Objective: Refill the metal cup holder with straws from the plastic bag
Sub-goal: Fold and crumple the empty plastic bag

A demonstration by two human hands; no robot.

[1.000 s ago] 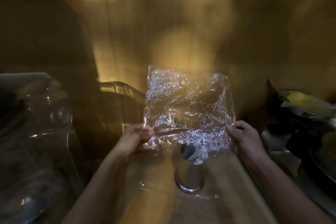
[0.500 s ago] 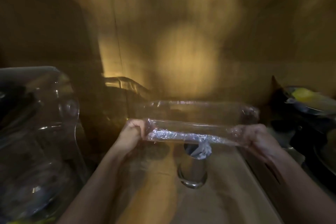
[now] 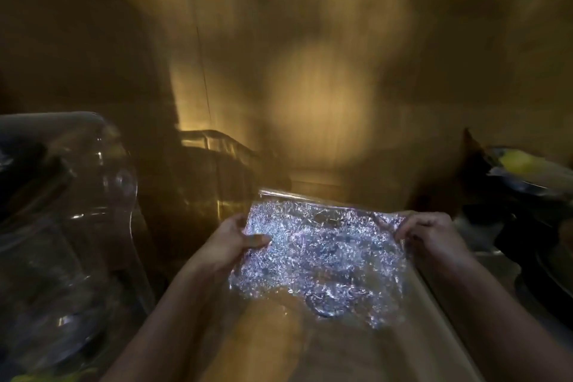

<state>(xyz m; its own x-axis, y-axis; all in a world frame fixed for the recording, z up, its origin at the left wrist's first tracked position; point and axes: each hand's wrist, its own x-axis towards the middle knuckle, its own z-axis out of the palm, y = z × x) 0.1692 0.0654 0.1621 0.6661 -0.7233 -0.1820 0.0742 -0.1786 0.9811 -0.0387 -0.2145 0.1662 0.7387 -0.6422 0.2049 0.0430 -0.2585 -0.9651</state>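
A crinkled clear plastic bag (image 3: pixel 322 257) is stretched flat between my two hands, glinting in the light. My left hand (image 3: pixel 231 242) pinches its left edge and my right hand (image 3: pixel 431 234) grips its right edge. The bag hangs down toward me over the wooden counter (image 3: pixel 266 347). The metal cup holder (image 3: pixel 325 307) shows only dimly through the lower part of the bag, as a dark round rim. No straws can be made out in the bag.
A large clear plastic container (image 3: pixel 62 226) fills the left side. A smaller clear box (image 3: pixel 214 164) stands behind my left hand. Dark bowls, one holding something yellow (image 3: pixel 517 161), sit at the right. A wooden wall (image 3: pixel 310 71) closes the back.
The bag was held upright, then folded level above the cup. Now it has flipped down toward me and covers the metal cup holder. Both hands kept their grip on its edges.
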